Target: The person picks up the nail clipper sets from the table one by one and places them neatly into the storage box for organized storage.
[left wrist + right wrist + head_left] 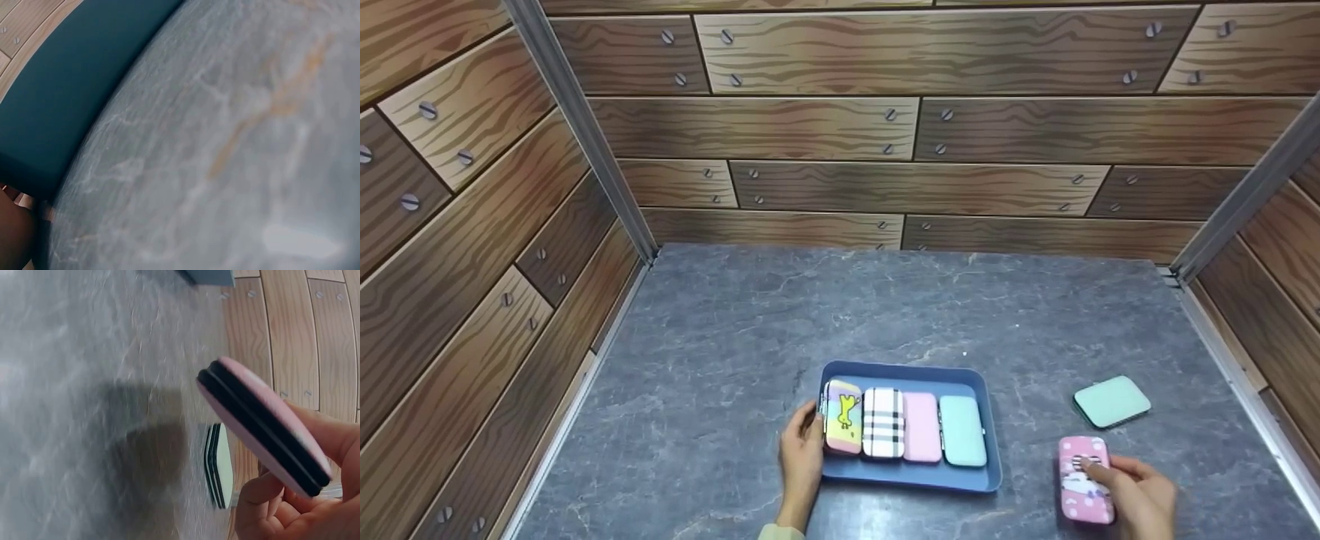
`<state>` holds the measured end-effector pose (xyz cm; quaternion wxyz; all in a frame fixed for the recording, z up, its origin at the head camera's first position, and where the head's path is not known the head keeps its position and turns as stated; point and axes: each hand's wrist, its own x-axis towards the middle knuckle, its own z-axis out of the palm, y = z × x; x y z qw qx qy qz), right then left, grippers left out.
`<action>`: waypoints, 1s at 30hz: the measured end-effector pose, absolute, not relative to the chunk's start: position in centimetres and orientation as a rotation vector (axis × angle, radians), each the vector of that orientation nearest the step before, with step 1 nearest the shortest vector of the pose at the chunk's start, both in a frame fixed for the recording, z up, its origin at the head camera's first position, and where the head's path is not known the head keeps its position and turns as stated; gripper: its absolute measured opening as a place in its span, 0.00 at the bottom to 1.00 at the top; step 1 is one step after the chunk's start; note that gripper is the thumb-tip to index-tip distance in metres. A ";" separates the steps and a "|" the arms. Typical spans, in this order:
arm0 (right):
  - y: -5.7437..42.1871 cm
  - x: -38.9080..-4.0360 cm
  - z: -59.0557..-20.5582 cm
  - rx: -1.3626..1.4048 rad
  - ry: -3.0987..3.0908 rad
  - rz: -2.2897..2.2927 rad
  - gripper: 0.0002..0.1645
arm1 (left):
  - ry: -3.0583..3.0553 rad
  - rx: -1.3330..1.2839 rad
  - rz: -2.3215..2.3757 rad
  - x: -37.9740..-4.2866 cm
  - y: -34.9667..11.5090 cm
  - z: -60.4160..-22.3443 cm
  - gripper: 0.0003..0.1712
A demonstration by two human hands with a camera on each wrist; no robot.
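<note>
My right hand [1144, 491] pinches a pink case [1081, 491] with a white cartoon figure and a striped bow on its lid. In the right wrist view this case [264, 427] is tilted above the table, its dark seam showing. My left hand [801, 454] holds the left rim of a blue tray [911, 480]. Inside the tray stand a yellow-and-pink giraffe case [844, 420], a black-and-white plaid case [883, 424], a plain pink case [922, 427] and a mint case [963, 431], side by side.
Another mint case [1112, 402] lies on the grey marbled table [720, 322], to the right of the tray and beyond the right hand. Wood-patterned walls [810, 127] with metal corner strips enclose the table at the back and both sides.
</note>
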<state>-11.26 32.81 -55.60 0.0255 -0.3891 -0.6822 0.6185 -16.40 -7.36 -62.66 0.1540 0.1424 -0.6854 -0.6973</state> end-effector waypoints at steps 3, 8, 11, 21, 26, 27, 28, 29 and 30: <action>32.3 -11.3 -55.6 -1.174 -2.117 1.920 0.17 | -1.974 0.403 -2.010 -15.8 -7.3 -61.1 0.18; 31.4 -11.8 -55.4 -1.137 -2.125 1.933 0.16 | -1.997 0.410 -2.001 -15.5 -7.3 -60.3 0.18; 30.7 -11.9 -55.1 -1.116 -2.122 1.972 0.17 | -1.999 0.416 -1.997 -15.5 -7.3 -60.3 0.18; 28.9 -12.6 -55.8 -0.929 -2.074 2.089 0.09 | -2.017 0.439 -1.982 -15.6 -7.2 -59.9 0.18; 28.5 -13.1 -57.2 -0.821 -2.034 2.184 0.09 | -1.990 0.422 -1.989 -16.0 -7.2 -60.9 0.17; 28.4 -13.2 -57.4 -0.809 -2.017 2.198 0.09 | -1.980 0.420 -1.994 -16.1 -7.2 -61.4 0.17; 28.1 -13.2 -57.4 -0.798 -2.034 2.196 0.10 | -1.977 0.418 -1.993 -16.3 -7.3 -61.8 0.17; 27.8 -13.2 -57.3 -0.789 -2.042 2.187 0.10 | -1.975 0.419 -1.990 -16.4 -7.3 -62.3 0.17; 27.5 -13.3 -57.2 -0.781 -2.044 2.186 0.10 | -1.971 0.423 -1.990 -16.6 -7.3 -62.7 0.17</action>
